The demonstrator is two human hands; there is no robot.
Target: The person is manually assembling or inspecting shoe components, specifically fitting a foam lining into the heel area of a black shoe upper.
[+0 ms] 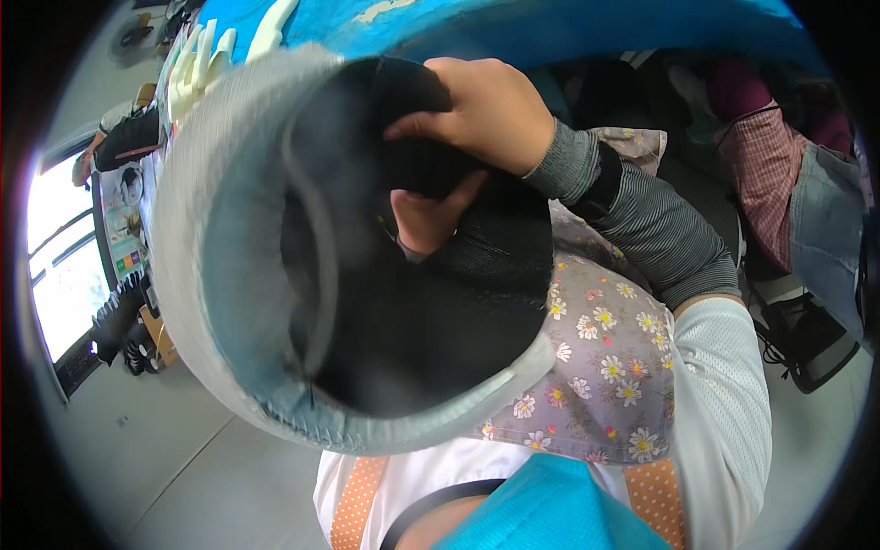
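A large round fabric piece [188,238], fuzzy pale grey outside with a smooth blue-grey band and a black lining, hangs tilted in front of me with its wide mouth toward me. I cannot tell what kind of item it is. My right hand [490,105] grips its upper edge, thumb inside on the black lining [403,312] and fingers over the outside. Deeper in the black interior, part of my left hand [429,220] shows with its thumb bent against the black cloth; the rest of it and its arm are hidden behind the piece. A curved seam runs along the lining.
Beyond the piece stands a table with a blue cover [568,27], with several white hand-shaped forms [206,60] at its left. Another person in a checked sleeve [765,174] is at the right, near a black metal frame [816,353]. A bright window [69,266] is at the left.
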